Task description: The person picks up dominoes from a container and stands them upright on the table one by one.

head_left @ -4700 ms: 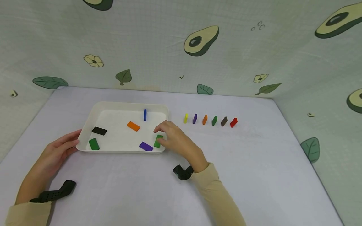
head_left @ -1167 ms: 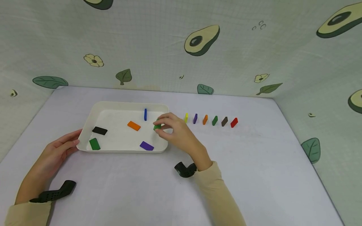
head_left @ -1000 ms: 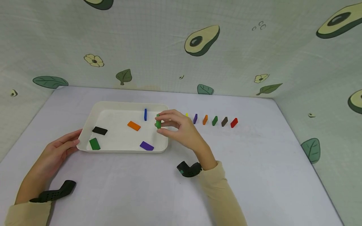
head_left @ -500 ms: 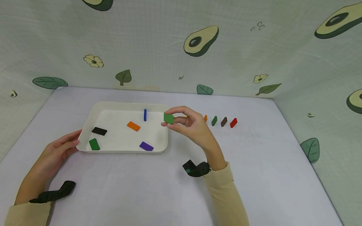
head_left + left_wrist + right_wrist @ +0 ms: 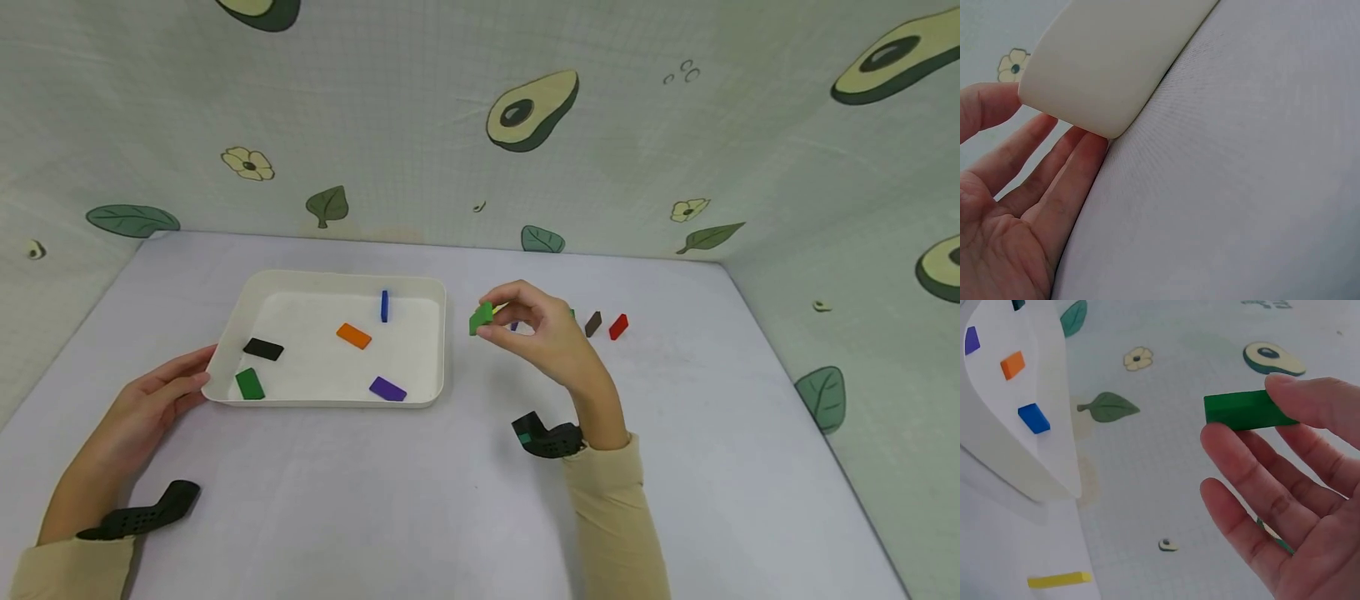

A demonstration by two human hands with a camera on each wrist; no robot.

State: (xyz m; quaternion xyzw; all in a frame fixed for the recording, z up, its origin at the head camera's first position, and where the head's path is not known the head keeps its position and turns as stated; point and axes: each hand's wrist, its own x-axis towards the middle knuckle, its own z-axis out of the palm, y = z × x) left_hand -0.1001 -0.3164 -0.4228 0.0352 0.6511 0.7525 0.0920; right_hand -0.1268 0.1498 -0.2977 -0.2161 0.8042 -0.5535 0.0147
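My right hand [image 5: 542, 329] pinches a green domino block [image 5: 481, 318] between thumb and fingers, raised above the table just right of the white tray [image 5: 322, 404]. In the right wrist view the green block lies lengthwise, with the thumb on its upper face and fingers below. My left hand [image 5: 153, 403] rests against the left end of the tray; the left wrist view has its fairly straight fingertips touching the end wall [image 5: 1097, 87]. Inside the tray are a blue block [image 5: 385, 306] on edge, plus orange [image 5: 354, 336], black [image 5: 263, 348], green [image 5: 250, 383] and purple [image 5: 387, 388] blocks lying flat.
A row of standing blocks runs right of the tray. Brown [image 5: 593, 324] and red [image 5: 618, 327] ones show fully. The right hand mostly covers the others; the yellow block [image 5: 1059, 580] shows in the right wrist view. Patterned cloth [image 5: 405, 142] rises behind the table.
My right hand has picked the green block off the tray's right side, lifted it and carried it rightward past the rim, turning it. The left hand has stayed at the tray.
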